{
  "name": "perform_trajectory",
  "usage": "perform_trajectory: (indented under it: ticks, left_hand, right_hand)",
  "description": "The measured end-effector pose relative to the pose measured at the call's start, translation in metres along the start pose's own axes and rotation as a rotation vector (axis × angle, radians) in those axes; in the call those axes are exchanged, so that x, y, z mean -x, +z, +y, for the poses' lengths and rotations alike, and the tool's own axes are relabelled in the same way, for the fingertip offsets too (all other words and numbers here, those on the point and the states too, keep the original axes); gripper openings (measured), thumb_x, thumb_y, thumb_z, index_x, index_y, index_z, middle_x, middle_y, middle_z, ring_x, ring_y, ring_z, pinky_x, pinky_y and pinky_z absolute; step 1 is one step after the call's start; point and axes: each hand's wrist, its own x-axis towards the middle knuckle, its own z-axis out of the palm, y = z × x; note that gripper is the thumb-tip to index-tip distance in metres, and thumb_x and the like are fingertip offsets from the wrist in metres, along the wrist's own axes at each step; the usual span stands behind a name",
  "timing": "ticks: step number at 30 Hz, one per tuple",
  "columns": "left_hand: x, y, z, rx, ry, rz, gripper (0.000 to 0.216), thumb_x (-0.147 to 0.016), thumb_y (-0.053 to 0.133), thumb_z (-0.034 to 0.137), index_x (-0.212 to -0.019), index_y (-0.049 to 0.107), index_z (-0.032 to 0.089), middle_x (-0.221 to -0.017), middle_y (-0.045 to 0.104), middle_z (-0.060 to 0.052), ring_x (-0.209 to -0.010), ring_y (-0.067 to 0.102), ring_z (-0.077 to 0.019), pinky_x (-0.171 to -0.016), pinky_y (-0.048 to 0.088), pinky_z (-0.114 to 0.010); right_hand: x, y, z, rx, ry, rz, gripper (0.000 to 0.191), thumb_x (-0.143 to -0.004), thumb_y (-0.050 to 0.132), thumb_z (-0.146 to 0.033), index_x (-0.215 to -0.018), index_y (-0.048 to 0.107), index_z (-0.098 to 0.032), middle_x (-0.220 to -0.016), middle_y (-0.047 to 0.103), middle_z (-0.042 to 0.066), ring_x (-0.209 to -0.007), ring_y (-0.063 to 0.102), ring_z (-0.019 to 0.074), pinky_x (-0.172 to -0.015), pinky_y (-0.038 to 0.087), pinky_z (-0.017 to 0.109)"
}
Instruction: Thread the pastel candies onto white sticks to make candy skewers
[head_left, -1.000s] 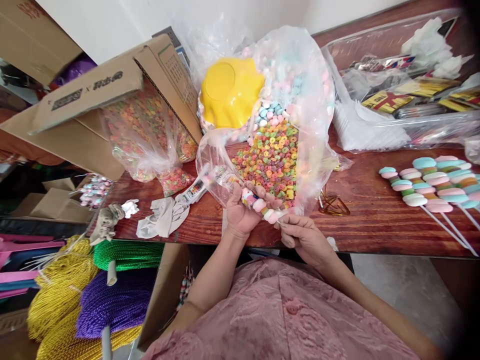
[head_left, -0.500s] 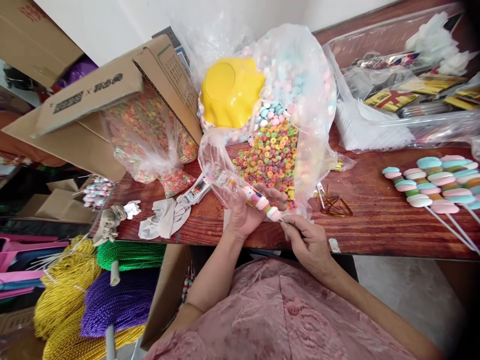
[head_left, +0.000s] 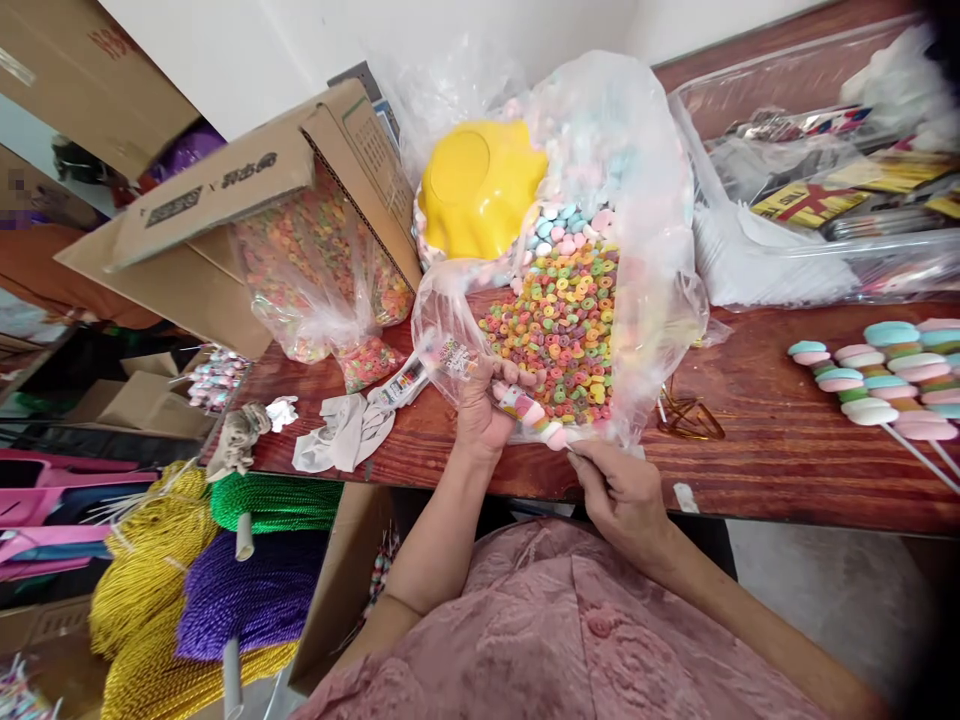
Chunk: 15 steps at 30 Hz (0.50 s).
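Over the table's front edge I hold a candy skewer (head_left: 553,436) of pink and white marshmallows, slanting down to the right. Around its upper end my left hand (head_left: 486,415) is closed; a patch with a coloured print shows there, perhaps a wrapper. My right hand (head_left: 619,490) pinches the thin stick at the lower end, mostly hidden by the fingers. Just beyond lie many ring gummies (head_left: 566,330) on an opened clear plastic bag (head_left: 649,300). Pink, blue and white marshmallows (head_left: 559,228) lie behind them, with a yellow bowl (head_left: 480,190) upside down on top.
Finished skewers (head_left: 877,375) lie at the right, below a clear plastic bin (head_left: 825,265) of packaging. At the left stand a cardboard box (head_left: 217,190) with bagged gummies (head_left: 315,270) and a pale cloth (head_left: 345,430). Gold ties (head_left: 694,415) lie right of the bag.
My left hand's fingers have closed more around the skewer's upper end. My right hand stays at the stick. The whole view has shifted slightly, so things appear further right.
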Motion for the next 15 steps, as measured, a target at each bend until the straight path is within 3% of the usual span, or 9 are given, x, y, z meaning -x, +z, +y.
perform_trajectory:
  ticks: [4,7,9,11,15]
  left_hand:
    - [-0.005,-0.001,-0.004,0.078,-0.008,0.133,0.040,-0.093,0.062,0.037,-0.060,0.053,0.017,-0.059,0.052,0.005,-0.056,0.059,-0.0093,-0.084,0.056,-0.033]
    - [-0.007,-0.003,-0.007,0.073,-0.017,0.172,0.043,-0.093,0.062,0.039,-0.058,0.050,0.017,-0.057,0.050,0.006,-0.055,0.058,-0.0087,-0.082,0.056,-0.031]
    - [-0.005,-0.005,-0.009,0.022,-0.015,0.119,0.044,-0.093,0.063,0.040,-0.057,0.048,0.017,-0.056,0.049,0.006,-0.054,0.057,-0.0083,-0.084,0.056,-0.031]
    - [-0.001,-0.007,-0.010,-0.043,-0.008,0.013,0.043,-0.092,0.064,0.039,-0.058,0.049,0.017,-0.056,0.050,0.006,-0.053,0.057,-0.0086,-0.085,0.056,-0.032]
    - [0.001,-0.013,-0.008,-0.143,-0.010,-0.136,0.044,-0.088,0.068,0.045,-0.060,0.047,0.018,-0.056,0.049,0.005,-0.052,0.056,-0.0099,-0.086,0.056,-0.035]
  right_hand:
    - [0.004,0.002,0.004,0.230,-0.256,0.031,0.028,-0.088,0.055,-0.010,-0.110,0.071,-0.018,-0.071,0.071,0.004,-0.063,0.065,0.0156,-0.062,0.046,0.028]
    - [0.003,0.002,0.008,0.232,-0.263,0.005,0.029,-0.088,0.056,-0.010,-0.110,0.072,-0.019,-0.068,0.069,0.004,-0.061,0.062,0.0145,-0.059,0.044,0.028]
    - [0.000,0.002,0.009,0.127,-0.141,0.003,0.023,-0.090,0.055,-0.014,-0.104,0.073,-0.019,-0.073,0.072,0.005,-0.062,0.062,0.0143,-0.060,0.044,0.028]
    - [-0.005,0.001,0.009,-0.068,0.080,-0.045,0.019,-0.093,0.053,-0.021,-0.092,0.072,-0.019,-0.069,0.070,0.003,-0.058,0.060,0.0135,-0.058,0.044,0.027]
    - [-0.017,-0.003,0.005,-0.531,0.527,-0.292,0.030,-0.091,0.055,-0.039,-0.069,0.060,-0.019,-0.051,0.057,-0.002,-0.048,0.048,0.0111,-0.049,0.038,0.024]
